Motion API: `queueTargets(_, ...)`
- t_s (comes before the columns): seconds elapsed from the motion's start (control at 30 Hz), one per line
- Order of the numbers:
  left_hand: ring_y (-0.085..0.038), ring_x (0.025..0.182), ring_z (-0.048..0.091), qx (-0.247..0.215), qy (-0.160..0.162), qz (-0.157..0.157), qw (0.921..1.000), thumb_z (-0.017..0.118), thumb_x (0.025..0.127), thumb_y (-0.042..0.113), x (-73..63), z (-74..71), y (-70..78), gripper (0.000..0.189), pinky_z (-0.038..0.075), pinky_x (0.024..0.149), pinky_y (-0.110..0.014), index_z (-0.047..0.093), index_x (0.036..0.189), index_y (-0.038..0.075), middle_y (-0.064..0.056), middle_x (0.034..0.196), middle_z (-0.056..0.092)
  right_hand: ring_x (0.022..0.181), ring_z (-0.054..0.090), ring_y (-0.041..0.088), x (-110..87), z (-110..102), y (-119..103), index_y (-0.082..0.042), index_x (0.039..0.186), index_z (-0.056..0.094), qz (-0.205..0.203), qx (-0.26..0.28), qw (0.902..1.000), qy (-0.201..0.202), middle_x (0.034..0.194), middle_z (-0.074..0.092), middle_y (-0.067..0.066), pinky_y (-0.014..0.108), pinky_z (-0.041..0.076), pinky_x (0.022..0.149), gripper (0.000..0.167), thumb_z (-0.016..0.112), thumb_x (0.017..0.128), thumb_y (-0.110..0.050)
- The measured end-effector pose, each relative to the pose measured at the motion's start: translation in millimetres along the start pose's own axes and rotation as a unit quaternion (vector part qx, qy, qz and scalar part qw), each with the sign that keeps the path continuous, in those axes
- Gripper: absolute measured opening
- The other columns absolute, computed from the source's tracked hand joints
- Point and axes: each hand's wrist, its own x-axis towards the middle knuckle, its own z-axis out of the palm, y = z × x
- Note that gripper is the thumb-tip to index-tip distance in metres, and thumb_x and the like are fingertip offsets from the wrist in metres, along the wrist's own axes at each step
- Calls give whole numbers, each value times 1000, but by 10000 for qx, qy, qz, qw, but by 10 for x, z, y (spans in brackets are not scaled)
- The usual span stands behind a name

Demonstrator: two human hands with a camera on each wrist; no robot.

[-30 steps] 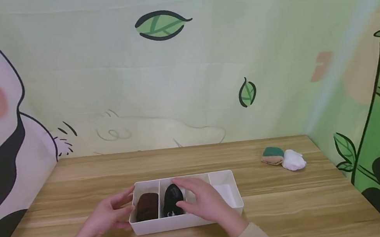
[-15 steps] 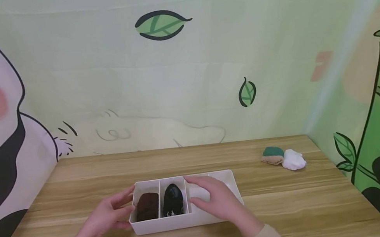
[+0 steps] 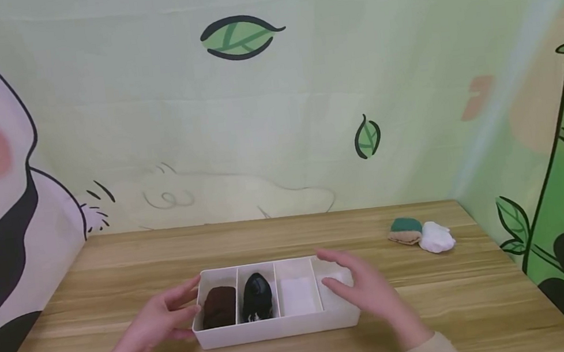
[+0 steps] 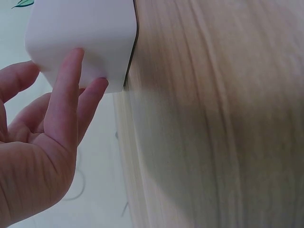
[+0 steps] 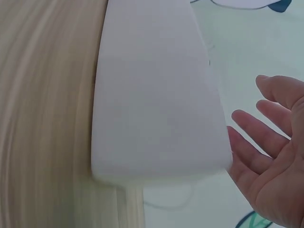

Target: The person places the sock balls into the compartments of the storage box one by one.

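A white divided box stands on the table, its compartments in a row. A dark brown folded bundle fills the leftmost compartment. Beside it sits a black rounded bundle with small white marks at its lower end. My left hand rests its fingertips against the box's left end; the left wrist view shows these fingers extended on the white wall. Over the rightmost compartment is my right hand, thumb and fingers apart with nothing between them. In the right wrist view its spread fingers are beside the box's upper edge.
At the back right of the wooden table lie a green and tan folded bundle and a white crumpled bundle, side by side. A printed cloth backdrop rises behind the table's far edge.
My right hand has moved rightward along the box, from the black bundle to the rightmost compartment, uncovering the third one. My left hand has stayed at the left end.
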Motion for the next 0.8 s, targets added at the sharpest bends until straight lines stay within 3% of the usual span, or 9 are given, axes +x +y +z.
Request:
queueTargets(0.43, -39, 115, 58, 43, 15, -20, 10000, 69, 93, 7, -9, 4, 10, 69, 60, 71, -46, 33, 152, -1, -38, 147, 33, 119, 57, 32, -143, -375, 363, -2, 131, 61, 330, -179, 9974, 613, 129, 64, 12, 53, 44, 102, 44, 73, 89, -4)
queueTargets(0.5, -38, 115, 58, 52, 19, -32, 10000, 68, 93, 7, -12, 4, 9, 69, 60, 71, -46, 33, 152, -1, -39, 147, 33, 118, 58, 32, -162, -435, 437, -1, 130, 61, 276, -230, 9968, 717, 127, 65, 12, 47, 44, 103, 43, 74, 88, -3)
queueTargets(0.7, -37, 110, 61, 19, -19, -107, 9999, 67, 94, 7, -13, 5, 11, 69, 60, 73, -47, 32, 153, 0, -37, 148, 32, 110, 60, 33, -224, -620, 641, 2, 123, 65, -111, -613, 9920, 1095, 120, 68, 14, 10, 37, 98, 42, 76, 83, 6)
queueTargets(0.8, -37, 110, 61, 9, -5, -117, 9999, 67, 94, 7, -12, 3, 14, 69, 60, 73, -47, 32, 153, 1, -37, 148, 32, 108, 61, 29, -245, -712, 734, 4, 121, 65, -343, -826, 9882, 1247, 116, 69, 17, 6, 36, 96, 45, 78, 78, 10)
